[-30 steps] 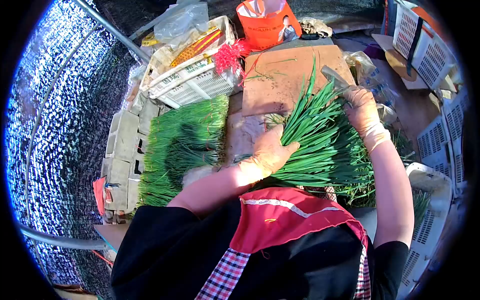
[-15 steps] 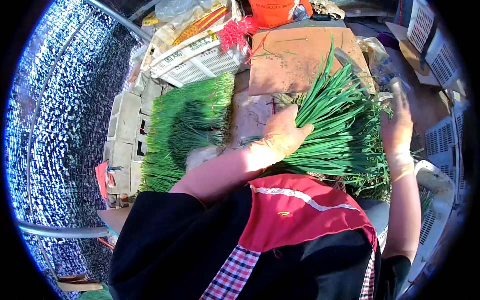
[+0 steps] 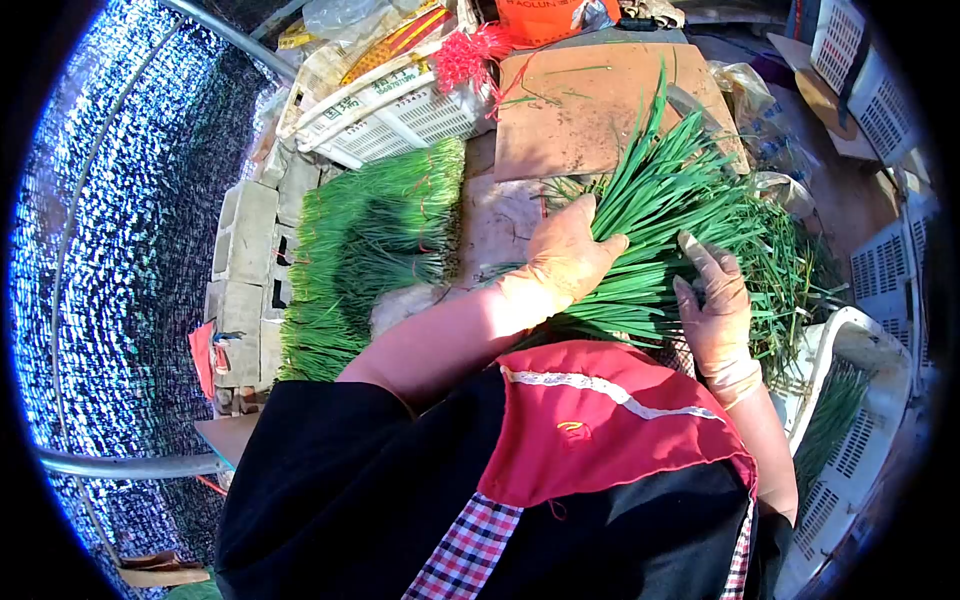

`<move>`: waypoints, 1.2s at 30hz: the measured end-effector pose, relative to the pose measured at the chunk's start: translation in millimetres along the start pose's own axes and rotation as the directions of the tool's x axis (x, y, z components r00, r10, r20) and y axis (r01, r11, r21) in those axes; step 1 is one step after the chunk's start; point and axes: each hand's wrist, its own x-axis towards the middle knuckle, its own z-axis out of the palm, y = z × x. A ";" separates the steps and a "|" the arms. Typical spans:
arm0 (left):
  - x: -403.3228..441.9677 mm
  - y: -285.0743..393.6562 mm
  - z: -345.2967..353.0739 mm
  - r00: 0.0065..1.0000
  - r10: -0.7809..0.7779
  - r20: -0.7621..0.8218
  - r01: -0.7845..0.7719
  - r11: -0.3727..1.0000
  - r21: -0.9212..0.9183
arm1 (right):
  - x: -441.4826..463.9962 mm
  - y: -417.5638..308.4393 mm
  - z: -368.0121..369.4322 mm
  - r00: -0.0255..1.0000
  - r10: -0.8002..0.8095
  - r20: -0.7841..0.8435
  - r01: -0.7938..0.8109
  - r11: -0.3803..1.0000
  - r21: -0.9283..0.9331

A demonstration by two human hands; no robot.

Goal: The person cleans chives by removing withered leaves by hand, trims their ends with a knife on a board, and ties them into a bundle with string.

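A loose heap of green garlic chives (image 3: 665, 215) lies in front of me, its leaves fanned toward the upper right. My left hand (image 3: 570, 255), in a thin glove, holds the heap's left side, with its thumb over the leaves and some fingers hidden. On the right, my gloved right hand (image 3: 715, 310) rests against the leaves, its fingers bent and spread apart. Messier leaves (image 3: 790, 280) trail off beyond that hand. Left of my left arm, tied chive bundles (image 3: 390, 190) lie packed side by side, red ties showing on some.
A white crate (image 3: 400, 115) holding bags and pink ties (image 3: 470, 58) stands at the back left. Behind the heap lies a brown board (image 3: 590, 115). Concrete blocks (image 3: 250, 235) line the left. A white basket (image 3: 850, 420) with greens sits close to my right arm.
My right hand has come in from the right and down onto the chives, where it was raised beside them. The left hand stays at the heap's left side.
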 end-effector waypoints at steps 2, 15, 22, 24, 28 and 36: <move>-1.6 1.7 -0.6 1.000 0.009 -0.023 -0.009 1.000 0.004 | -6.9 8.5 8.0 0.989 0.146 0.002 -0.145 0.975 0.171; -1.1 3.3 1.2 1.000 -0.008 0.009 0.007 0.995 0.099 | 27.2 18.1 7.0 0.929 -0.063 0.365 0.213 0.897 -0.388; -3.7 11.3 -10.8 0.978 0.205 -0.041 -0.189 0.950 0.247 | 35.8 30.9 -57.1 0.889 0.412 -0.200 -0.264 0.818 0.510; -5.2 10.0 -15.7 0.819 0.557 -0.139 -0.485 0.801 0.352 | 24.1 83.6 -89.2 0.848 0.365 -0.385 -0.249 0.915 0.318; -22.0 19.3 -9.1 0.923 0.355 0.148 -0.372 0.723 0.582 | -17.2 129.7 -103.6 0.840 0.266 -0.472 -0.382 0.908 -0.169; 9.8 6.8 -6.6 0.973 0.198 0.123 -0.232 0.852 0.470 | 2.2 -11.3 -55.7 0.917 -0.398 -0.012 0.394 0.911 -0.122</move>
